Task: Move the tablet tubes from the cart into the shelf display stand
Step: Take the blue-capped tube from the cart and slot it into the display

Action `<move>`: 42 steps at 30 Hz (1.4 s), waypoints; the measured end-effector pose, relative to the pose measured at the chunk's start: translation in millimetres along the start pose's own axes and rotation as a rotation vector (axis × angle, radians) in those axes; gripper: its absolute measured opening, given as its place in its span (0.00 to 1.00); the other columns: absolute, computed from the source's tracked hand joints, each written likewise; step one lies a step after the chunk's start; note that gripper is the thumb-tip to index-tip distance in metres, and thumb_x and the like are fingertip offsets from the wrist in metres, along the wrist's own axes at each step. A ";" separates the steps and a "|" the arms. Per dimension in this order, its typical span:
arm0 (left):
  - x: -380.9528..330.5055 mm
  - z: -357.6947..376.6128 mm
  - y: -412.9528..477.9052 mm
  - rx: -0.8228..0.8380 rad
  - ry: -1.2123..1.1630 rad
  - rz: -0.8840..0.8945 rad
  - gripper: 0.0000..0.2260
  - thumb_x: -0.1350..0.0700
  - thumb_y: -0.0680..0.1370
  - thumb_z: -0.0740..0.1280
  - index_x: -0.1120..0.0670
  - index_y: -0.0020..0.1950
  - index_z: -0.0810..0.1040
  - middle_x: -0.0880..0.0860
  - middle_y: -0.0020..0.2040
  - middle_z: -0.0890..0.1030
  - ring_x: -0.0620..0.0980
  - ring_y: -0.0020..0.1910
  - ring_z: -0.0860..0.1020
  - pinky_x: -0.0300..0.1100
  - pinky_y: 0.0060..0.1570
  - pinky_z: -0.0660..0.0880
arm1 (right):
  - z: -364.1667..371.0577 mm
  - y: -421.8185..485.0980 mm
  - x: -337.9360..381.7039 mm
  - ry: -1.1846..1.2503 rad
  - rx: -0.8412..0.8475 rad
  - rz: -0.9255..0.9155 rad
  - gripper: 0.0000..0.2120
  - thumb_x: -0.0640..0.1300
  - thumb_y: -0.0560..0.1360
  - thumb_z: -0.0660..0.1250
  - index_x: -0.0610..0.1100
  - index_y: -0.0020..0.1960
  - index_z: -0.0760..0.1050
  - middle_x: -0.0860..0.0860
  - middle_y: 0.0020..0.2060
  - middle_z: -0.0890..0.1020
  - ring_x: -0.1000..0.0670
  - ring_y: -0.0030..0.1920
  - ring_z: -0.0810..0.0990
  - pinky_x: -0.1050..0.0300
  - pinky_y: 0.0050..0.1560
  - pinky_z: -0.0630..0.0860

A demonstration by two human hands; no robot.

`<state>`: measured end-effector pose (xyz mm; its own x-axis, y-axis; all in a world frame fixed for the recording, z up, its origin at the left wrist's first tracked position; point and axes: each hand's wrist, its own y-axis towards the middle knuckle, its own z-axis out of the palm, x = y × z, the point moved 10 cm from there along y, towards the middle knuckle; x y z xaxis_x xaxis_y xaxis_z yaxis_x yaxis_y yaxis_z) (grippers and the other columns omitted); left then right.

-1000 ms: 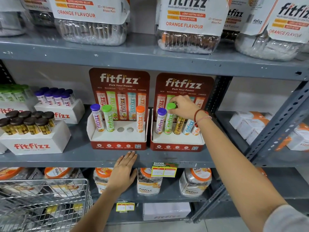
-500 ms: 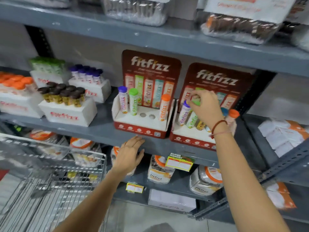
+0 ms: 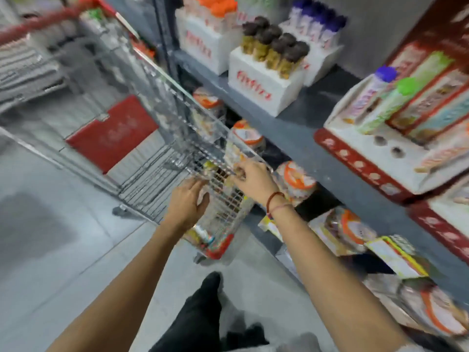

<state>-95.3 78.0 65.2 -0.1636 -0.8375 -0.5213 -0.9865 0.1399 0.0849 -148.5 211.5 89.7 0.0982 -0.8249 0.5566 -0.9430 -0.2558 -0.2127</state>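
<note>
While blurred by motion, shows both hands over the near corner of the wire cart (image 3: 162, 102). Left hand (image 3: 186, 203) at about 6 o'clock of the basket, palm down, fingers loosely spread and slightly curled, against the outside of the mesh; no object seen in it. Right hand (image 3: 253, 177) just at 2 o'clock of the left hand, at the cart's top rim, fingertips pinched together near the wire; cannot tell whether clamped on a tube or on the rim itself. Red thread band (image 3: 275, 201) on the right wrist.

Tablet tubes (image 3: 205, 237) lying in the bottom near corner of the cart, at 6 o'clock of the left hand, seen through the mesh, colours smeared, count unclear. Red child-seat flap (image 3: 111, 134) further up the cart at 10 o'clock.

Display stand (image 3: 368, 158) on the grey shelf (image 3: 299, 133) at 3 o'clock, red front, white top with two open holes; purple-capped tube (image 3: 373, 90) and green-capped tube (image 3: 390, 102) standing in it side by side. White boxes of brown-capped tubes (image 3: 276, 49) at 12 o'clock on the same shelf. Orange-lidded jars (image 3: 297, 177) on the shelf below, just right of the right hand. Dark shoe (image 3: 205, 295) on the floor at 6 o'clock.
</note>
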 end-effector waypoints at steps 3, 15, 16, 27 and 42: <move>50.1 3.0 -22.6 0.044 0.067 -0.151 0.14 0.59 0.76 0.65 0.61 0.60 0.74 0.63 0.57 0.78 0.63 0.56 0.76 0.58 0.53 0.74 | 87.0 22.9 -3.5 -0.019 0.231 0.062 0.07 0.39 0.74 0.65 0.34 0.47 0.76 0.38 0.41 0.80 0.40 0.50 0.80 0.54 0.47 0.76; 95.7 32.6 -43.3 0.125 0.307 -0.158 0.14 0.50 0.77 0.56 0.56 0.51 0.78 0.53 0.49 0.83 0.55 0.57 0.76 0.50 0.55 0.69 | 301.3 74.0 -68.3 -0.082 0.539 0.265 0.10 0.36 0.76 0.60 0.37 0.57 0.73 0.38 0.54 0.76 0.41 0.56 0.77 0.51 0.56 0.75; 96.4 33.3 -43.5 0.123 0.308 -0.160 0.15 0.50 0.77 0.55 0.56 0.50 0.79 0.53 0.48 0.84 0.55 0.56 0.77 0.49 0.54 0.68 | 309.5 81.4 -66.4 -0.070 0.532 0.250 0.09 0.37 0.76 0.61 0.39 0.55 0.74 0.39 0.52 0.76 0.42 0.55 0.77 0.52 0.54 0.75; 96.9 33.3 -42.5 0.106 0.317 -0.175 0.14 0.51 0.78 0.56 0.55 0.44 0.79 0.52 0.43 0.84 0.53 0.50 0.80 0.48 0.47 0.71 | 356.8 110.6 -56.1 -0.177 0.600 0.092 0.15 0.39 0.76 0.61 0.39 0.62 0.71 0.37 0.60 0.76 0.39 0.57 0.77 0.51 0.55 0.74; 87.4 30.0 -42.5 0.134 0.339 -0.142 0.13 0.53 0.75 0.59 0.56 0.35 0.77 0.54 0.32 0.82 0.56 0.34 0.78 0.45 0.37 0.68 | 199.8 80.6 -41.9 0.153 0.346 0.079 0.16 0.37 0.74 0.66 0.38 0.61 0.73 0.42 0.52 0.73 0.48 0.47 0.73 0.56 0.52 0.75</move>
<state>-67.6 14.7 -9.5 -0.0385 -0.9773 -0.2082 -0.9941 0.0587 -0.0916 -165.2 124.8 -111.2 -0.0438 -0.7709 0.6354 -0.7805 -0.3706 -0.5035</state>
